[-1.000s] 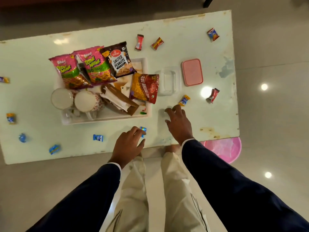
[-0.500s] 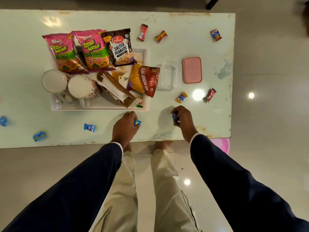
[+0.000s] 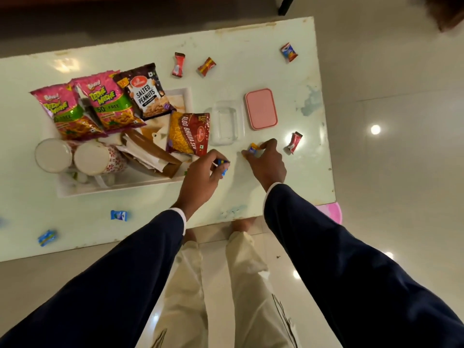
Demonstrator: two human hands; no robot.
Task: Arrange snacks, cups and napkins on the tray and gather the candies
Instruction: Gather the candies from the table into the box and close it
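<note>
A white tray (image 3: 120, 188) on the pale table holds two pink snack bags (image 3: 65, 113), a salted peanuts bag (image 3: 145, 92), a red sev bag (image 3: 192, 134), two paper cups (image 3: 54, 155) and brown-and-white napkins (image 3: 148, 153). My left hand (image 3: 200, 180) pinches a blue candy (image 3: 222, 165) just right of the tray's near corner. My right hand (image 3: 266, 160) has its fingers curled round a yellow-and-blue candy (image 3: 253, 149) on the table. A clear box (image 3: 226, 123) sits open between the tray and its pink lid (image 3: 261, 108).
Loose candies lie about: red ones at the far side (image 3: 178, 64) (image 3: 206, 66), one near the far right corner (image 3: 289, 52), one right of my right hand (image 3: 295, 142), blue ones near the front left edge (image 3: 118, 215) (image 3: 47, 237). A pink object (image 3: 331, 213) sits on the floor.
Both hands moved away from the table's front edge toward the clear box. The left still carries the blue candy; the right hand now grips the yellow-and-blue candy.
</note>
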